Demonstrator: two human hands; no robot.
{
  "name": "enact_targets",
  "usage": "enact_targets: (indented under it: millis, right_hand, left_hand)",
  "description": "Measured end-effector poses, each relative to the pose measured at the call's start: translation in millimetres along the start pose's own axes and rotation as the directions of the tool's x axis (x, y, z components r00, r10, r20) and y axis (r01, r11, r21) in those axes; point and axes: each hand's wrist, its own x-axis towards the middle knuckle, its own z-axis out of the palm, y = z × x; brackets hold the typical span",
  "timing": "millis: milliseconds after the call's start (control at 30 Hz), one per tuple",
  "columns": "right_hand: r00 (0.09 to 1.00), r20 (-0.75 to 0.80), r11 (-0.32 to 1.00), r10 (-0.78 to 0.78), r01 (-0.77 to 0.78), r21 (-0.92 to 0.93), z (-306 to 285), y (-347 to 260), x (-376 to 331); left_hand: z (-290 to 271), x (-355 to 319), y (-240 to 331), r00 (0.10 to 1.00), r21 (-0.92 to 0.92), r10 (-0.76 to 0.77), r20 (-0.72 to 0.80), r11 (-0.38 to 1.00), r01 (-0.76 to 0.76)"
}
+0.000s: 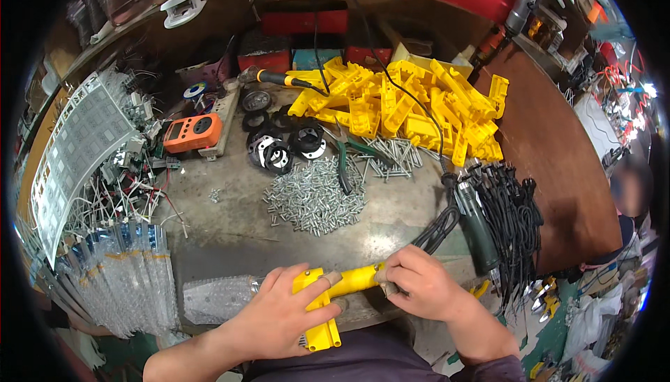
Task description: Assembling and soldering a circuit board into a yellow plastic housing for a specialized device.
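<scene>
My left hand [283, 305] is closed around a yellow plastic tool body [322, 326], its fingers spread over the wider part. A round yellow handle [354, 281] runs from that body toward the right. At its end my right hand [422, 284] pinches the handle tip; whether a small part sits between those fingers is hidden. A flat piece in bubble wrap [218, 298] lies at the table's front edge, left of my left hand. Whether it joins the yellow body cannot be seen behind the hand.
Beyond my hands lie a heap of screws [314, 197], green-handled pliers [343, 162], black rings [269, 150] and piled yellow housings [405, 103]. At right are a dark green electric screwdriver [476, 228] and black cords [513, 221]. Bubble-wrapped strips [132, 284] and an orange meter [193, 133] are left.
</scene>
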Motion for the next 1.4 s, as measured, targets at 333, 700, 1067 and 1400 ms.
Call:
enact_targets:
  millis: [333, 700, 1067, 1400]
  right_hand:
    - [0.99, -0.142, 1.0, -0.008, 0.008, 0.0, 1.7, 7.7, -0.8]
    - [0.889, -0.028, 0.748, 0.457, -0.401, -0.528, -31.6, 117.0, 79.0]
    - [0.864, 0.106, 0.771, 0.493, -0.377, -0.514, -38.0, 105.4, 75.3]
    - [0.934, 0.19, 0.908, 0.303, -0.343, 0.24, -30.0, -3.5, 67.2]
  left_hand:
    - [-4.4, -3.0, 2.9, 0.999, 0.002, -0.011, 0.032, 1.0, 0.011]
    - [-0.5, -4.2, 0.9, 1.0, -0.001, 0.003, 0.01, 1.0, -0.003]
    - [-1.0, -6.8, 1.4, 1.0, 0.016, -0.008, 0.011, 1.0, 0.007]
    - [-5.1, 24.7, -5.5, 0.852, -0.72, -0.451, -0.267, 0.68, 0.134]
